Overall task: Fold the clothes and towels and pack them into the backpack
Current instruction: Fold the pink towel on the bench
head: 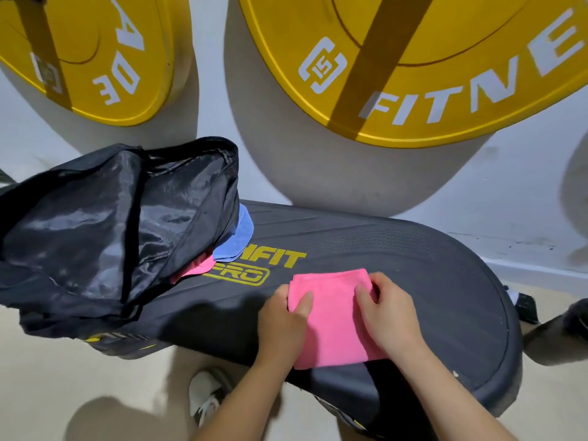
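Note:
A folded pink towel (334,316) lies on the black step platform (429,275). My left hand (283,319) grips its left edge, thumb on top and fingers under the fold. My right hand (388,310) holds its right edge, with the fingers curled over the cloth. At the left the black backpack (105,224) lies on the platform with its mouth open toward the right. A blue cloth (235,240) and another pink cloth (199,267) stick out of the opening, partly hidden inside.
Two large yellow weight plates (429,68) hang on the white wall behind the platform. A beige floor lies below, with a white shoe (203,393) near the platform's front edge. A dark object (560,326) sits at the far right.

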